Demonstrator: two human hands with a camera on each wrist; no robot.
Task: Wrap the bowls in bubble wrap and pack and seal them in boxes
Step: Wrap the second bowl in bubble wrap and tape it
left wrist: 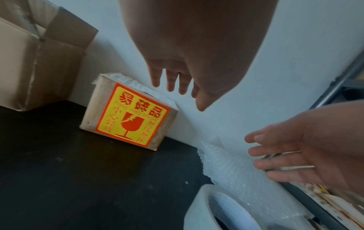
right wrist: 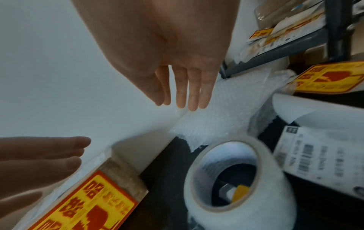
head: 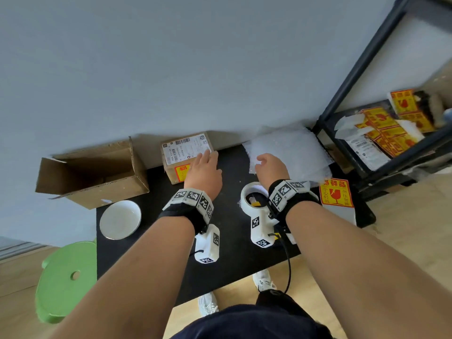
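Observation:
A small sealed cardboard box [head: 179,157] with a shipping label on top and a red-and-yellow fragile sticker [left wrist: 133,116] on its front stands at the back of the black table [head: 151,228]. My left hand [head: 205,157] reaches over its top with straight fingers [left wrist: 171,82]; I cannot tell if they touch it. My right hand [head: 263,162] is stretched flat just above the near edge of a bubble wrap sheet [head: 291,152], fingers [right wrist: 185,96] straight, holding nothing. A white bowl [head: 120,219] sits bare at the front left of the table.
An open, larger cardboard box [head: 93,172] lies at the back left. A roll of clear tape [head: 253,199] stands under my right wrist. A fragile sticker sheet [head: 336,193] lies at the right edge. A dark shelf [head: 381,133] holds more stickers. A green stool [head: 66,280] is at the lower left.

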